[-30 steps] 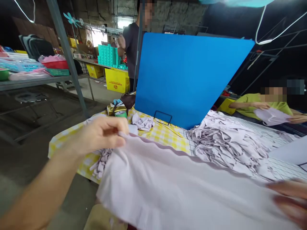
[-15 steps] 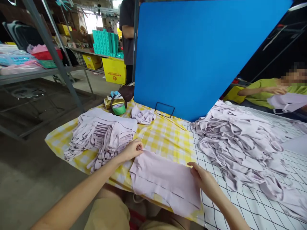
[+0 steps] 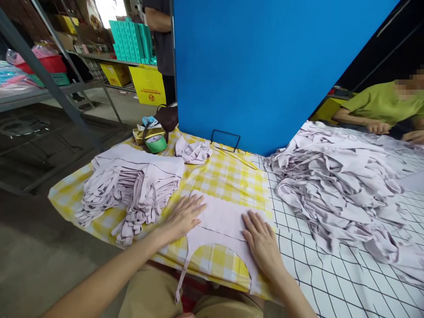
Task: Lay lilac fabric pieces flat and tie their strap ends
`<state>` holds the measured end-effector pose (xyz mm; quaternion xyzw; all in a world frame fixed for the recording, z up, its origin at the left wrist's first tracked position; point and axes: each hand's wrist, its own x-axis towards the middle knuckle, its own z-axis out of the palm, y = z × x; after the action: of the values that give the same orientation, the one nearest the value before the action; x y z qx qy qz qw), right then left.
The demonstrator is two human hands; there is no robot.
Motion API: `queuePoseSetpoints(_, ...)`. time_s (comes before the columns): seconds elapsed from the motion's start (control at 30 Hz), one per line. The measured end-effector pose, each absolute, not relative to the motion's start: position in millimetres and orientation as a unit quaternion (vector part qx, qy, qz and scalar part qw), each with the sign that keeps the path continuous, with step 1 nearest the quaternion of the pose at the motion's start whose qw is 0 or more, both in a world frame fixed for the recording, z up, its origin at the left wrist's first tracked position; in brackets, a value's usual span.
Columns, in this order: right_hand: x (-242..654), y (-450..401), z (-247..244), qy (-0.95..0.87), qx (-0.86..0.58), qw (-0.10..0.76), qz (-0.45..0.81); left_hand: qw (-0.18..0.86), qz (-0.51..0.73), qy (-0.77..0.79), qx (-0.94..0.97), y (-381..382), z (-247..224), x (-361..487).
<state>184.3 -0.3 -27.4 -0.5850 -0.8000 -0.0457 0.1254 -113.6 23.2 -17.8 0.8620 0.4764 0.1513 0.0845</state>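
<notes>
A pale lilac strappy top (image 3: 220, 221) lies flat on the yellow checked cloth (image 3: 228, 176) in front of me, its straps towards my lap. One strap hangs over the table edge. My left hand (image 3: 185, 214) rests on the top's left side with fingers spread. On its right side my right hand (image 3: 261, 238) lies flat, fingers stretched out. Left of my left hand is a neat stack of matching tops (image 3: 135, 163), straps bunched at the near side. A loose heap of the same lilac garments (image 3: 334, 181) spreads to the right on a white grid cloth (image 3: 298, 265).
A large blue board (image 3: 265, 75) stands behind the table, with a black wire stand (image 3: 225, 140) at its foot. Green tape (image 3: 156, 144) and a crumpled lilac piece (image 3: 192, 150) lie at the back left. A co-worker in a green shirt (image 3: 374, 106) sits across at right.
The top was held up at its edges and partly slack; now it is spread flat with its straps towards me. Both hands have let go of the edges and flattened onto it.
</notes>
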Motion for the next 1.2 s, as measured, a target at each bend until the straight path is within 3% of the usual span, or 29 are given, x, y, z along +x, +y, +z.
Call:
queuePoseSetpoints(0.13, 206, -31, -32, -0.774, -0.626, 0.095, -0.012, 0.08, 0.082, 0.482, 0.868, 3, -26, -135)
queuePoseSetpoints(0.27, 214, -90, -20, -0.704, -0.68, 0.204, 0.021, 0.06, 0.094, 0.493, 0.863, 0, -29, -141)
queuePoseSetpoints(0.37, 194, -145, -29, -0.656, -0.684, 0.283, 0.146, 0.069, 0.116, 0.469, 0.873, -3, -22, -116)
queuePoseSetpoints(0.47, 167, -176, -54, -0.566, -0.722, 0.284, 0.281, 0.103, 0.123, 0.423, 0.892, -6, -7, -72)
queuePoseSetpoints(0.67, 140, -157, -67, -0.381, -0.702, 0.372, 0.472, 0.178, 0.089, 0.333, 0.922, -12, 5, 6)
queuePoseSetpoints(1.03, 157, -223, -29, -0.387, -0.733, 0.373, 0.417, 0.149, 0.058, 0.337, 0.928, -19, -19, 15)
queuePoseSetpoints(1.2, 175, -236, 0, -0.322, -0.683, 0.424, 0.499, 0.138, 0.072, 0.344, 0.926, -19, -22, 17)
